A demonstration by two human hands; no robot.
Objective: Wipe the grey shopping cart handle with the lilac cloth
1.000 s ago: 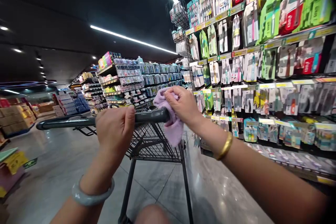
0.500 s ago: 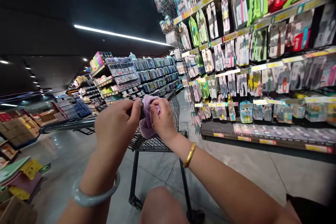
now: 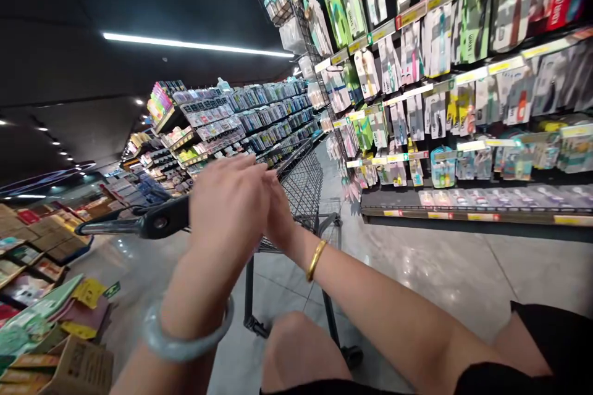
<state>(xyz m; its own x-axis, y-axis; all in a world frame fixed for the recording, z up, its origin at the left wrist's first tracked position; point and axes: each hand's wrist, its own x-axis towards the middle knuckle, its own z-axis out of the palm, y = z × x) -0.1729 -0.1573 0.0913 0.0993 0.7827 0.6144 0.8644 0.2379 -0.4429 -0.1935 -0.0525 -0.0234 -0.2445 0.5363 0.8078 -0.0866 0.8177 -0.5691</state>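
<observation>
A: What's changed down there, close to us?
B: More of the black clothing [image 3: 551, 345] shows beside the bare knee [image 3: 296, 352], and the 2 hands are closer together. 1 second ago they were apart, with a lilac cloth in plain sight under the right; now the left hand [image 3: 228, 203] overlaps the right hand [image 3: 278, 213].
A: How are the arms set?
B: Both reach forward from the bottom. The left wrist, in a pale grey-blue bangle [image 3: 185, 345], rises steeply, back of the hand up. The right forearm slants in from the lower right, a gold bangle [image 3: 316, 261] on it.
A: Is either hand gripping?
B: I can't tell. The left one's fingers are bent out of sight, and most of the right is covered.
A: And the cloth?
B: Hidden from here, so I can't place it. The cart handle [image 3: 162, 217] is plain enough: dark, with a round bolt on its end piece, reaching leftward from beside the left hand.
A: The rest of the cart?
B: The grey wire basket [image 3: 303, 188] is just beyond the hands, on dark legs. Past it, to the right, stands a shelf unit [image 3: 384, 197] hung with packets; farther off are packed shelves [image 3: 273, 120].
</observation>
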